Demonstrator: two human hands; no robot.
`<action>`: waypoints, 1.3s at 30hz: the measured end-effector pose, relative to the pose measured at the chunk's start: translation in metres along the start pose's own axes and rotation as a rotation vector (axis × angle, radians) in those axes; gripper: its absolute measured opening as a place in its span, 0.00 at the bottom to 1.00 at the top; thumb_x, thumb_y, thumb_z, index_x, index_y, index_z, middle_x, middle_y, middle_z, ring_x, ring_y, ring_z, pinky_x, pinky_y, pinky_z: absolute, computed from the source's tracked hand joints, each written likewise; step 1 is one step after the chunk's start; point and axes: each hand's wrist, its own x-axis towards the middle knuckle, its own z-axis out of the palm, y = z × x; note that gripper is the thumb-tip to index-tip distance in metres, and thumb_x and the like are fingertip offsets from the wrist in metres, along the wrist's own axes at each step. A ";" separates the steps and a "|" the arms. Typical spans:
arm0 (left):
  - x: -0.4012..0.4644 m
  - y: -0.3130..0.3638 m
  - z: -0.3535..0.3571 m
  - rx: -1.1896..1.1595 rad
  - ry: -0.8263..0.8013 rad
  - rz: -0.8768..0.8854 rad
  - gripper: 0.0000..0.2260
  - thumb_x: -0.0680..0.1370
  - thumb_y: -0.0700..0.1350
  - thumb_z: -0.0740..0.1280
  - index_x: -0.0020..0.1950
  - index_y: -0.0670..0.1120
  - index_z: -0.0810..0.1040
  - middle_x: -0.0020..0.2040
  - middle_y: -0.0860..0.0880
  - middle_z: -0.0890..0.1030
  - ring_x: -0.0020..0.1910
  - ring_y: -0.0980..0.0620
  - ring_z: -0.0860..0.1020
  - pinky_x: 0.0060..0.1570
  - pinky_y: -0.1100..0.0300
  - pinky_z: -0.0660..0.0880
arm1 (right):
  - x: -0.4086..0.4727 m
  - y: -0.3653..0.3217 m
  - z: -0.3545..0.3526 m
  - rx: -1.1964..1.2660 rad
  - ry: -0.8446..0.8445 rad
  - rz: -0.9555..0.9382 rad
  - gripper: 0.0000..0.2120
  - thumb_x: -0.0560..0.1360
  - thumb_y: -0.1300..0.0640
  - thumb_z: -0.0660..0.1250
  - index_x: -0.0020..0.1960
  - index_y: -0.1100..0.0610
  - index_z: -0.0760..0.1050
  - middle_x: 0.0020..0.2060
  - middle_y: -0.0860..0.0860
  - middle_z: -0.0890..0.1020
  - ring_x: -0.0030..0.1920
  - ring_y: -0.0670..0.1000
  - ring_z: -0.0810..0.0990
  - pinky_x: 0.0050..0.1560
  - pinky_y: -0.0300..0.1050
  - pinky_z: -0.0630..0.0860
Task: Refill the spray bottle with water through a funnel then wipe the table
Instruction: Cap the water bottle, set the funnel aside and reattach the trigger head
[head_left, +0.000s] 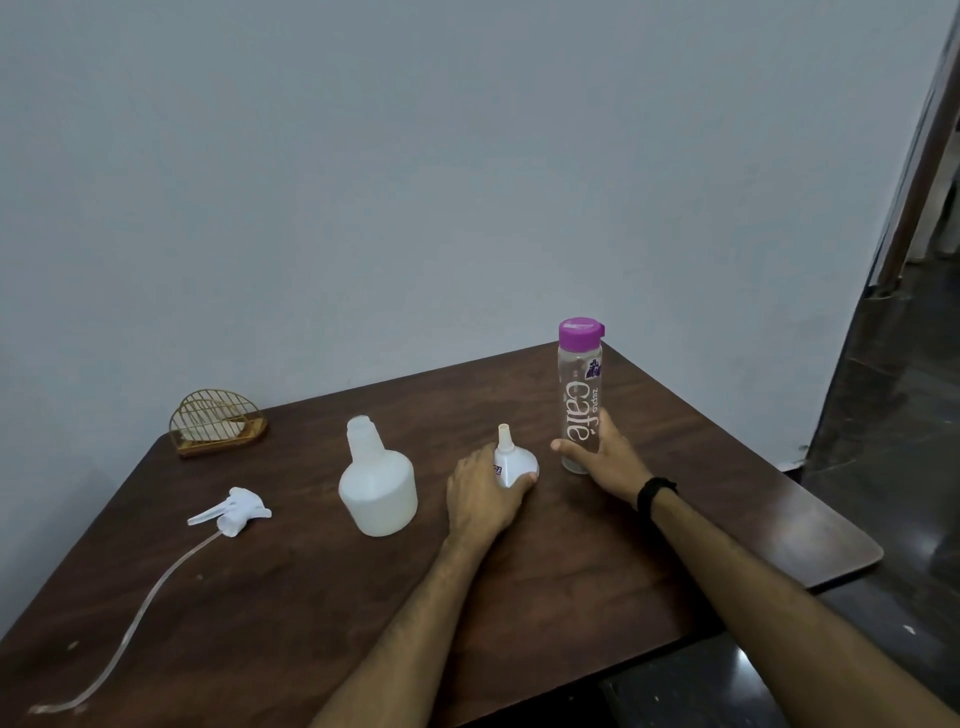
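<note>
**Both hands on the dark wooden table**

My left hand cupped the small white plastic funnel, mouth down, spout pointing up. My right hand wrapped the upright clear water bottle with the purple cap, lettered "zepto café". The white translucent spray bottle stood uncapped to the left, contents unclear.

wall: plain grey | floor: dark, glossy | table: dark wood
</note>
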 end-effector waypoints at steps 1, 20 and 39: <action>0.007 0.000 0.004 0.012 0.018 0.012 0.23 0.70 0.63 0.70 0.59 0.50 0.77 0.55 0.52 0.82 0.55 0.50 0.79 0.55 0.53 0.74 | 0.008 0.000 -0.001 0.008 -0.001 0.011 0.31 0.72 0.48 0.76 0.68 0.52 0.65 0.58 0.47 0.79 0.58 0.48 0.78 0.56 0.40 0.71; 0.225 0.015 0.101 0.121 0.003 0.048 0.27 0.79 0.62 0.62 0.68 0.43 0.69 0.63 0.42 0.77 0.63 0.43 0.73 0.61 0.50 0.72 | 0.248 0.061 -0.014 0.003 0.268 0.012 0.27 0.70 0.49 0.77 0.62 0.53 0.69 0.58 0.52 0.77 0.57 0.51 0.78 0.55 0.44 0.75; 0.238 0.007 0.110 0.095 -0.047 -0.051 0.48 0.76 0.65 0.65 0.80 0.37 0.46 0.81 0.38 0.52 0.81 0.41 0.49 0.77 0.44 0.51 | 0.257 0.056 -0.010 -0.145 0.335 0.121 0.56 0.63 0.43 0.81 0.77 0.57 0.50 0.73 0.57 0.61 0.72 0.56 0.64 0.71 0.53 0.68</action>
